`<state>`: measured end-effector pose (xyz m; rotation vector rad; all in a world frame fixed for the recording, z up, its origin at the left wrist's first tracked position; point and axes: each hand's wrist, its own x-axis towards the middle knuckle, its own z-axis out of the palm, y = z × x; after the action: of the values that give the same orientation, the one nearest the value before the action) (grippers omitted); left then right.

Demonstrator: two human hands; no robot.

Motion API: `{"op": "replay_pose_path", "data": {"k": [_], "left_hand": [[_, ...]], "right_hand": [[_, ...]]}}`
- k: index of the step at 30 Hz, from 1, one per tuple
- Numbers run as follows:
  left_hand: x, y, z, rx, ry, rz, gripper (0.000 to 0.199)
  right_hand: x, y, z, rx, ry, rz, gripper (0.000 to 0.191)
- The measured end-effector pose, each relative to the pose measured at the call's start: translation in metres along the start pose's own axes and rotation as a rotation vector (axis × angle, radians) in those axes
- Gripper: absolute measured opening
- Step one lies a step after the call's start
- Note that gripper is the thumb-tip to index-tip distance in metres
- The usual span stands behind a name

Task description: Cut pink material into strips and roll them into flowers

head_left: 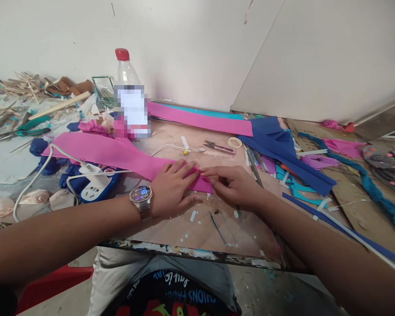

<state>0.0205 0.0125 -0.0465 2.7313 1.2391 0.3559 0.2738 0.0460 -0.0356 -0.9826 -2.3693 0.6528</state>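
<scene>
- Head view, work in hand: the pink strip point(95, 153) runs from under the left grip point(171, 188) out to the left; its near end lies between the two grips, on the surface point(243, 239).
- Done, as judged: only that near end appears worked, showing small creases under the fingers. Whether it is folded or stuck cannot be told.
- Left, as judged: most of the length, left of the grip, lies flat and looks unworked. A second pink strip point(200, 118), beyond both grips, is also flat and untouched.
- Nearby: snips point(219, 147) and a tape ring point(235, 142) lie beyond the right grip point(235, 186), neither in use. Cream rosettes point(37, 197) sit well left of the left grip.
- Pose, left: palm down, fingers spread and pressing on the strip, thumb apart; forearm enters from lower left.
- Pose, right: fingers curled, index fingertip at the strip's end; forearm enters from lower right. Cannot tell whether it pinches the fabric.
</scene>
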Motion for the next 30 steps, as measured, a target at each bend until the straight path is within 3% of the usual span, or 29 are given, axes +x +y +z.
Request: {"op": "replay_pose_path", "data": {"k": [9,20,30], "left_hand": [[-0.0002,0.0001,-0.0026,-0.009,0.008,0.011,0.071],[-0.0007,-0.0010,0.0001,0.004,-0.013,-0.003,0.075],[-0.0015,-0.0006,0.0000,0.012,-0.013,-0.018,0.076]], "right_hand": [[0.0001,-0.0001,-0.0009,-0.012,-0.048,0.065,0.036],[0.0025,0.0067,0.0041,-0.070,0.024,0.208,0.030],[0.0023,0.0066,0.0033,-0.054,0.001,0.116,0.031]]}}
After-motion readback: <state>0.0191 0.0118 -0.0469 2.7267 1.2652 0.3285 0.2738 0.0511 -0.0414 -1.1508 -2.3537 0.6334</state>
